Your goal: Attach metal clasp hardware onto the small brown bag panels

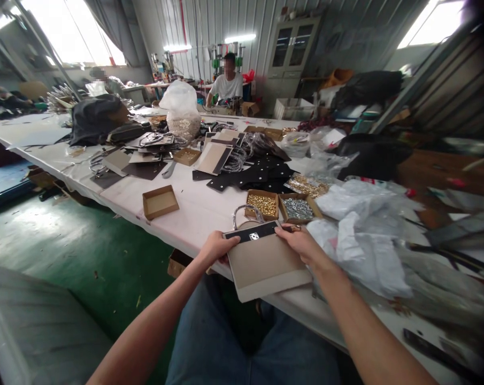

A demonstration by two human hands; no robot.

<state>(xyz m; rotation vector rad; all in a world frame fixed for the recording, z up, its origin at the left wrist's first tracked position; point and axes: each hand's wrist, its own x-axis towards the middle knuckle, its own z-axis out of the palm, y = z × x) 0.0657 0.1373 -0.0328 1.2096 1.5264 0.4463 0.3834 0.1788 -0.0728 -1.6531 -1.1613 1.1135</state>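
A beige, flat bag panel (268, 262) with a dark strip along its top edge is held at the table's front edge. My left hand (220, 245) grips its upper left corner, thumb on the dark strip. On the upper right corner, my right hand (300, 240) is closed the same way. A small black-and-white patch sits mid-strip. Behind the top edge rises a curved handle (237, 211) in clear wrapping. Just beyond are a cardboard tray of gold-coloured small metal parts (262, 205) and another of silver-coloured ones (298, 208).
Left on the table stands a shallow cardboard tray (160, 202). Black strips with studs (250, 174) and stacked beige panels (213, 158) lie farther back. Crumpled plastic bags (358, 235) cover the right side. Across the table sits a person in a white shirt (228, 85).
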